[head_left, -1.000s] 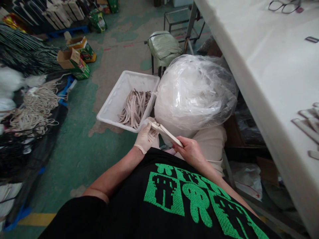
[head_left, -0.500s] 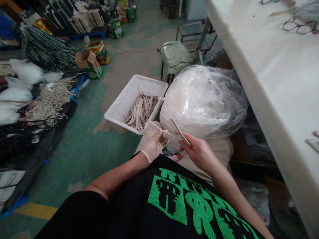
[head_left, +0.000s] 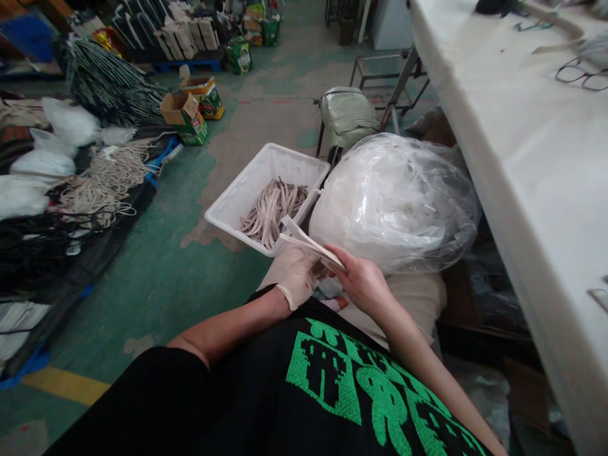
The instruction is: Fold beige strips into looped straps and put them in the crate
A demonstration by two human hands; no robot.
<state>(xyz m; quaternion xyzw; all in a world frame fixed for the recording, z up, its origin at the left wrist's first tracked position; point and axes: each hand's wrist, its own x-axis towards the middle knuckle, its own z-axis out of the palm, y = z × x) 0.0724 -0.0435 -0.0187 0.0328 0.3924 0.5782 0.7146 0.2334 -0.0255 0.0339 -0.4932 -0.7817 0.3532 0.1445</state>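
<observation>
right hand point(head_left: 365, 280) pinches pale flat strips point(head_left: 310, 241), gloved left hand point(head_left: 297, 277) curled just below, its grip unclear; white-topped desk point(head_left: 527, 120) alongside, patchy green floor point(head_left: 161, 272), white bin point(head_left: 244, 185) holding heaped beige strips point(head_left: 272, 210).

Pale strips point(head_left: 310, 243): near ends hidden inside the right hand point(head_left: 365, 282); count unclear.
Left hand point(head_left: 295, 277), gloved: fingers partly obscured beneath the strips.
Plastic bag point(head_left: 394, 202), just beyond the grip: contents indistinct through film.
Worktable point(head_left: 527, 145), right of the grip: cut by picture edge.
Eyeglasses point(head_left: 574, 75), farther right: cropped.
Flat piece point(head_left: 599, 298), well right of the grip: cropped, unidentifiable.
</observation>
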